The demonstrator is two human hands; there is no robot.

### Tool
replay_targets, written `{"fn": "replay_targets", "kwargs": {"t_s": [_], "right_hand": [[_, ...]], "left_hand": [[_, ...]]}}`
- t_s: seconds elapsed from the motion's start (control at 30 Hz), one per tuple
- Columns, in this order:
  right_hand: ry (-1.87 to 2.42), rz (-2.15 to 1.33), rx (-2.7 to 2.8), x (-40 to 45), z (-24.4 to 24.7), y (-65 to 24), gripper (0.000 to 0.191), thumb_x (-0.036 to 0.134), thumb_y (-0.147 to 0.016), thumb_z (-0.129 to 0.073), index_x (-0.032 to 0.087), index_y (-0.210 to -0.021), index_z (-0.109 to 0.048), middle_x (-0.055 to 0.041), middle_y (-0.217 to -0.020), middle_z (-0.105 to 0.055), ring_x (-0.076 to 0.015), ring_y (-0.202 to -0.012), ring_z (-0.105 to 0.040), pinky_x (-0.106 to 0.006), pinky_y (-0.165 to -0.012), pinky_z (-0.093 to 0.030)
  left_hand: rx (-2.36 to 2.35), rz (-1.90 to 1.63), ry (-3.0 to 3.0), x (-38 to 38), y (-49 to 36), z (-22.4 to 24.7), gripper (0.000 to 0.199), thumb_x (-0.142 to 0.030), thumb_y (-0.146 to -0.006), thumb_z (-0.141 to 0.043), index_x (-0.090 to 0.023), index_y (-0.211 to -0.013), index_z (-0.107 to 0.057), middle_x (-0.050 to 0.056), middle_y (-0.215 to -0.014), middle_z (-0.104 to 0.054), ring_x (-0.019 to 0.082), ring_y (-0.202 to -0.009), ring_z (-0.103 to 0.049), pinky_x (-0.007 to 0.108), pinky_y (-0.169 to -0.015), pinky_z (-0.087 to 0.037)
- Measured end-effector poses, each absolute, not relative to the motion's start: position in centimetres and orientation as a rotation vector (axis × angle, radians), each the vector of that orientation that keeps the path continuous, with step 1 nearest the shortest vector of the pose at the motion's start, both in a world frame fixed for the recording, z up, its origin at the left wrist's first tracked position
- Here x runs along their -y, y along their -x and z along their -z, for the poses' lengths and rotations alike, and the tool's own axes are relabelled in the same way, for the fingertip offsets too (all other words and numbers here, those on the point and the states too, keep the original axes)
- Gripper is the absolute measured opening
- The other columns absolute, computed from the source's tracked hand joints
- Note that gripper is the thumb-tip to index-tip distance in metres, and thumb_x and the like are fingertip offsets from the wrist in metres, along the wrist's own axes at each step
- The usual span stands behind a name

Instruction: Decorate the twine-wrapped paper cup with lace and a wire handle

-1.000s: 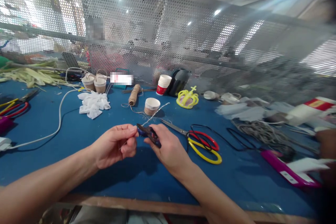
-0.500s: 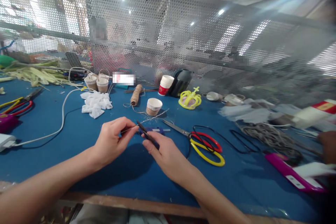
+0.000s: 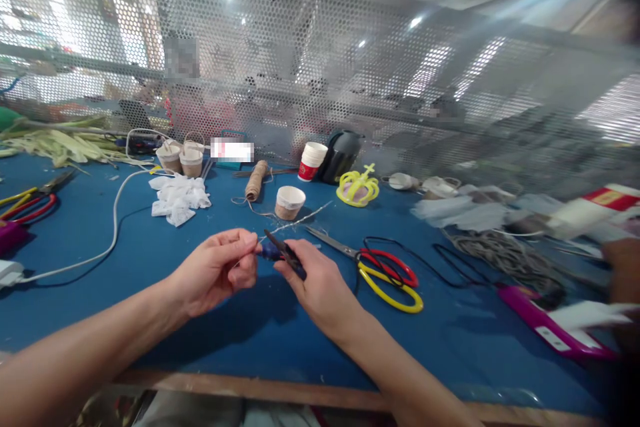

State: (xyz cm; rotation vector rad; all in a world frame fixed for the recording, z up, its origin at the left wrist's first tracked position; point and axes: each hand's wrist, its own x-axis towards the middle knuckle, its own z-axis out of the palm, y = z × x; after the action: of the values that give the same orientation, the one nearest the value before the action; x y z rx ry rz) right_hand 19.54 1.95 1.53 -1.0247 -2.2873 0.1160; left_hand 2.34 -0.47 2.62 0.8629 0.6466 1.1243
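My left hand (image 3: 220, 270) pinches the near end of a thin, whitish twisted strand (image 3: 305, 219) between thumb and fingertips. The strand slants away to the upper right, past a paper-wrapped cup. Closed around a pair of small dark snips (image 3: 285, 251) is my right hand (image 3: 320, 283); their narrow blades point up and left, close to the left fingertips. Whether the blades touch the strand I cannot tell. A blue object (image 3: 270, 251) lies behind the snips, partly covered. Large scissors (image 3: 370, 259) with one red and one yellow handle rest just right of my right hand.
Beyond my hands stand the small cup (image 3: 290, 203), a twine spool (image 3: 257, 180), stacked paper cups (image 3: 313, 161), a dark jug (image 3: 343, 155) and a yellow crown (image 3: 358, 187). White crumpled cloth (image 3: 179, 199) lies left. A purple glue gun (image 3: 555, 323) and grey cord (image 3: 500, 257) are right.
My left fingers have shifted their grip on the strand, the lower fingers now curled more loosely. The snips have turned slightly and stay near the left fingertips. The view has shifted a little.
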Motion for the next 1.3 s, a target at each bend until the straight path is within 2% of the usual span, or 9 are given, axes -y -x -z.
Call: {"fn": "replay_targets", "kwargs": {"t_s": [0.1,0.17,0.33,0.5,0.63,0.77,0.9,1.1,1.3], "right_hand": [[0.926,-0.051,2.287,-2.2,-1.5,-19.8,0.039,0.045,-0.086,-0.035,0.013,-0.095,-0.053,-0.0115,-0.079,-0.059,-0.0207,-0.074,-0.056,-0.033,-0.066,-0.047],[0.918,-0.160,2.301,-2.2,-1.9,-19.7,0.038,0.044,-0.085,-0.037,0.012,-0.097,-0.053,-0.0109,-0.081,-0.059,-0.0197,-0.075,-0.055,-0.032,-0.068,-0.047],[1.008,-0.583,2.336,-1.5,-2.9,-19.1,0.032,0.038,-0.087,-0.038,0.015,-0.102,-0.054,-0.0078,-0.091,-0.061,-0.0170,-0.083,-0.057,-0.030,-0.074,-0.045],[1.052,-0.630,2.317,-1.2,-2.8,-19.0,0.033,0.039,-0.086,-0.039,0.014,-0.099,-0.056,-0.0085,-0.093,-0.063,-0.0184,-0.086,-0.058,-0.031,-0.076,-0.044],[1.065,-0.426,2.322,-1.5,-2.2,-19.0,0.030,0.038,-0.086,-0.040,0.014,-0.092,-0.056,-0.0084,-0.086,-0.063,-0.0189,-0.079,-0.059,-0.031,-0.070,-0.046],[0.986,-0.105,2.320,-2.1,-1.5,-19.6,0.039,0.045,-0.085,-0.036,0.013,-0.095,-0.054,-0.0122,-0.082,-0.061,-0.0218,-0.076,-0.057,-0.035,-0.068,-0.047],[0.889,-0.078,2.323,-2.4,-1.8,-19.9,0.041,0.047,-0.084,-0.038,0.013,-0.100,-0.053,-0.0131,-0.086,-0.059,-0.0226,-0.081,-0.056,-0.036,-0.073,-0.046],[0.999,-0.610,2.343,-1.3,-3.0,-19.2,0.035,0.041,-0.087,-0.037,0.015,-0.103,-0.053,-0.0087,-0.094,-0.061,-0.0182,-0.085,-0.057,-0.031,-0.077,-0.045],[1.111,-0.729,2.304,-1.0,-2.9,-19.1,0.036,0.043,-0.086,-0.037,0.014,-0.095,-0.056,-0.0083,-0.092,-0.063,-0.0191,-0.084,-0.059,-0.032,-0.076,-0.044]], "left_hand": [[-0.475,-1.021,-0.719,0.6,-2.5,-2.4,0.017,-0.026,-0.070,-0.063,-0.013,-0.065,-0.052,-0.008,-0.044,-0.037,0.000,-0.035,-0.024,0.016,-0.039,-0.023],[-0.536,-1.095,-0.800,0.6,-2.4,-2.4,0.019,-0.028,-0.071,-0.061,-0.013,-0.065,-0.051,-0.007,-0.044,-0.039,0.001,-0.036,-0.027,0.016,-0.040,-0.024],[-1.120,-1.459,-1.557,0.6,-1.6,-2.4,0.015,-0.026,-0.076,-0.055,-0.015,-0.066,-0.056,-0.002,-0.053,-0.053,0.007,-0.047,-0.044,0.019,-0.045,-0.033],[-1.249,-1.581,-2.109,0.7,-1.4,-2.4,0.012,-0.018,-0.076,-0.052,-0.016,-0.067,-0.060,0.000,-0.060,-0.057,0.008,-0.055,-0.048,0.020,-0.054,-0.037],[-1.147,-1.465,-1.642,0.7,-1.7,-2.6,0.013,-0.024,-0.074,-0.055,-0.015,-0.065,-0.057,-0.001,-0.054,-0.054,0.007,-0.050,-0.045,0.020,-0.048,-0.033],[-0.686,-1.080,-0.900,0.4,-2.0,-2.8,0.019,-0.030,-0.073,-0.059,-0.014,-0.064,-0.052,-0.007,-0.043,-0.040,0.002,-0.036,-0.028,0.018,-0.040,-0.024],[-0.520,-0.961,-0.800,0.5,-1.8,-2.6,0.017,-0.028,-0.072,-0.060,-0.013,-0.065,-0.054,-0.007,-0.042,-0.038,0.001,-0.035,-0.024,0.018,-0.040,-0.024],[-1.154,-1.477,-1.808,0.5,-1.4,-2.3,0.015,-0.024,-0.076,-0.053,-0.016,-0.064,-0.056,0.000,-0.056,-0.055,0.008,-0.051,-0.046,0.020,-0.048,-0.034],[-1.364,-1.496,-2.599,0.2,-1.0,-1.5,0.014,-0.016,-0.081,-0.046,-0.016,-0.072,-0.057,0.001,-0.061,-0.056,0.008,-0.055,-0.047,0.018,-0.053,-0.037]]}}
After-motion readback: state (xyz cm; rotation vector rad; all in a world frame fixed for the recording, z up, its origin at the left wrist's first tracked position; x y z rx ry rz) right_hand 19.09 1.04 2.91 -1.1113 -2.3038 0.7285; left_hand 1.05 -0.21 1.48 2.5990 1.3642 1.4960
